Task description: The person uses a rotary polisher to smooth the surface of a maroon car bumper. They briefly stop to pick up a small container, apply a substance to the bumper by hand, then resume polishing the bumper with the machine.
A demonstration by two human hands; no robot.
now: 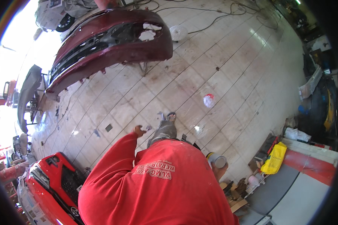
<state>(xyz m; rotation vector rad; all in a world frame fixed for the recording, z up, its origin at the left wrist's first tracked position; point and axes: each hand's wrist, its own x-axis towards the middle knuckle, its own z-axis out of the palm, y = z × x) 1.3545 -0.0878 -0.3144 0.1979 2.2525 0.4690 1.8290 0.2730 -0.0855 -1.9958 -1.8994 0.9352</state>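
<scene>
One yellow bag (274, 158) sits at right by the floor's edge, above open cardboard boxes (234, 195) whose contents are unclear. Right hand (218, 171) wraps under a spray can (216, 160), grey cap up. Left hand (139, 131) is loosely curled, grip unclear. Dark red bumper (112, 45) stands well ahead.

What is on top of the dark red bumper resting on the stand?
Two white patches, like filler or paper, sit on the dark red bumper near its right end. The stand beneath is mostly covered; only thin metal legs show.
</scene>
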